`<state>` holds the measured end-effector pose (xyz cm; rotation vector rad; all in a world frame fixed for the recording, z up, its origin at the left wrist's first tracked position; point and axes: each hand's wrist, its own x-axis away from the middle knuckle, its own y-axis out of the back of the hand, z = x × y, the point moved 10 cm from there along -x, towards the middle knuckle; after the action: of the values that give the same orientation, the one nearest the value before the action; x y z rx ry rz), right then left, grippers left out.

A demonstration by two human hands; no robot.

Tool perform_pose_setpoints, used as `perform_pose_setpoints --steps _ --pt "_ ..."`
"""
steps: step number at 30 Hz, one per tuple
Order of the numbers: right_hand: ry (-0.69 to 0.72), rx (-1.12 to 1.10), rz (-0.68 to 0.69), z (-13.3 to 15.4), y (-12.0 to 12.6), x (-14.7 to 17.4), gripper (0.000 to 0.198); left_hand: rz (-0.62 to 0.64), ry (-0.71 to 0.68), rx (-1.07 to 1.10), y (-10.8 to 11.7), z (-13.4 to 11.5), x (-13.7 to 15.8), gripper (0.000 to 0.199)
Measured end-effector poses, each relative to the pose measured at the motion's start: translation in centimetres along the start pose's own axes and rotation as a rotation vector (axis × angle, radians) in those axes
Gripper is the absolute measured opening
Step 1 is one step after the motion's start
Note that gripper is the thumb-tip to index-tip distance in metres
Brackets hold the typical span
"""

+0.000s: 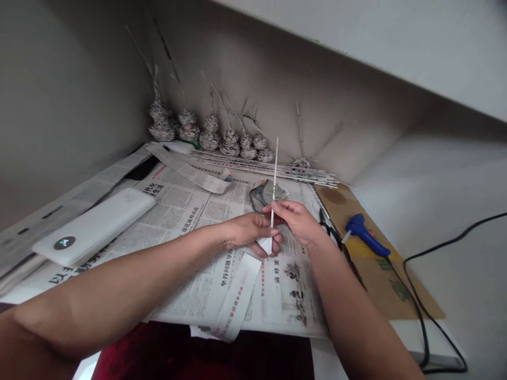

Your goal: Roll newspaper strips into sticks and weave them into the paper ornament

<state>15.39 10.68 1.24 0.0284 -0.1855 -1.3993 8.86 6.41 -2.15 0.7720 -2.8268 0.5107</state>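
Observation:
Between my two hands stands a thin rolled paper stick [275, 169], nearly upright, its loose paper end flaring near the bottom. My left hand [253, 232] pinches the lower part, where the strip is still flat. Just above it, my right hand [292, 217] has its thumb and fingers closed round the stick. Below the left hand a newspaper strip [241, 298] hangs toward the table's front edge; whether it joins the roll is hidden by the fingers. A crumpled grey cloth-like piece [259, 196] lies behind the hands.
Newspaper sheets [178, 211] cover the table. Several woven paper gourds [209, 134] line the back wall, with a bundle of paper sticks [269, 170] before them. A white power bank [95, 224] lies left; scissors [330, 227] and a corded blue glue gun [366, 235] lie right.

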Motion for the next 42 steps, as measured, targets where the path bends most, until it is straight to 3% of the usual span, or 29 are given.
perform_pose_setpoints --steps 3,10,16,20,28,39,42 --pt "-0.007 -0.018 0.025 -0.3 0.0 -0.1 0.036 -0.017 0.003 0.004 0.2 0.0 0.0 0.042" --pt "0.009 -0.096 -0.132 -0.5 1.3 -0.3 0.029 -0.007 -0.01 0.009 -0.1 -0.2 0.0 0.043" --pt "-0.011 -0.053 0.022 -0.4 0.1 -0.2 0.033 -0.011 -0.029 0.019 0.2 -0.2 -0.1 0.043" --pt "0.018 -0.074 -0.034 -0.3 0.8 -0.3 0.027 -0.003 -0.02 0.035 0.0 -0.2 -0.1 0.042" --pt "-0.062 -0.12 0.054 -0.7 -0.1 0.2 0.032 0.047 0.019 0.086 -0.8 -0.1 0.2 0.039" --pt "-0.022 -0.237 -0.111 -0.9 1.2 -0.2 0.026 0.02 0.002 0.096 -0.8 -0.7 0.4 0.036" --pt "-0.037 -0.206 -0.03 -0.8 0.4 -0.1 0.029 -0.01 0.0 0.074 -0.4 -0.9 0.5 0.035"
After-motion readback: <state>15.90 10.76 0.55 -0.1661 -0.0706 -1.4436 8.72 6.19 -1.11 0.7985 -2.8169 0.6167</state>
